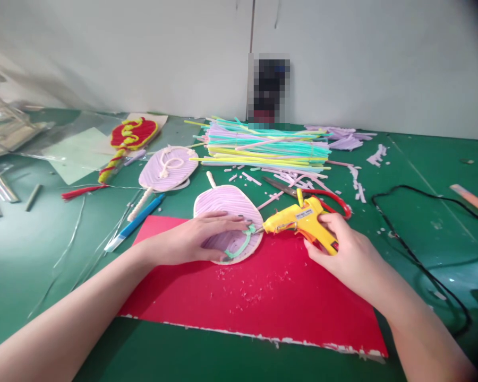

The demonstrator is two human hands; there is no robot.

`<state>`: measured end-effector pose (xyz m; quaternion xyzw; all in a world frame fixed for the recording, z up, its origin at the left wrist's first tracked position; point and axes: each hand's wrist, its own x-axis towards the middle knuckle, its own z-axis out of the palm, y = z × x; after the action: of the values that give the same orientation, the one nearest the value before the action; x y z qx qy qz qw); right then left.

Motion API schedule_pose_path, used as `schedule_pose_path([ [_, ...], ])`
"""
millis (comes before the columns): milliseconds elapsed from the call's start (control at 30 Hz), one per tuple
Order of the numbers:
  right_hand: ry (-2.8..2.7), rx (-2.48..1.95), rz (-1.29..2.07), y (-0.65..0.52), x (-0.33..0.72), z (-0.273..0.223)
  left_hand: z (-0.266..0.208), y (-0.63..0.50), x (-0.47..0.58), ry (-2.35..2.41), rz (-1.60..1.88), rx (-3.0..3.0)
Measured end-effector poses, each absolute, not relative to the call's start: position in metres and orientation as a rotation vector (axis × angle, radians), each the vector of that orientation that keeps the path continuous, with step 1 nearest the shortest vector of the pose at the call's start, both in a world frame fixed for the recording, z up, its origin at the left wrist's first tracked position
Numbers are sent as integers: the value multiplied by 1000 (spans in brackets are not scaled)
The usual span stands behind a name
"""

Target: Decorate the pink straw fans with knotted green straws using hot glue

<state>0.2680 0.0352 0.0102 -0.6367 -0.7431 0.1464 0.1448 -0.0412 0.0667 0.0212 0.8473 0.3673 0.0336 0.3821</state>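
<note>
My left hand (pixel 199 236) lies over a lilac paddle-shaped fan (pixel 227 199) with a cream edge, made of pipe cleaners. Its fingers are spread, with fingertips and thumb touching the two ends of a curved mint-green pipe cleaner (pixel 245 245) on the fan's face. In my right hand (pixel 346 244) is a yellow hot glue gun (pixel 292 218), gripped by its handle. The nozzle points left and meets or nearly meets the green strip's upper end; I cannot tell whether glue is coming out. Beneath the fan is a red board (pixel 263 307) with scattered fuzz.
Behind lie a pipe-cleaner bundle (pixel 266 146), red-handled scissors (pixel 334 199) and lilac scraps. To the left are another lilac fan (pixel 169 168), a red-and-yellow fan (pixel 133 135), a blue pen (pixel 137 222) and a red tassel (pixel 83 192). A black cord (pixel 406 246) loops at right.
</note>
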Motion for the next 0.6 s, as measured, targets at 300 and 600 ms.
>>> schedule_pose_path([
  [300, -2145, -1812, 484, 35, 270, 13, 22, 67, -40, 931, 84, 2168],
  [600, -2138, -1789, 553, 34, 270, 16, 20, 68, -42, 918, 69, 2187],
])
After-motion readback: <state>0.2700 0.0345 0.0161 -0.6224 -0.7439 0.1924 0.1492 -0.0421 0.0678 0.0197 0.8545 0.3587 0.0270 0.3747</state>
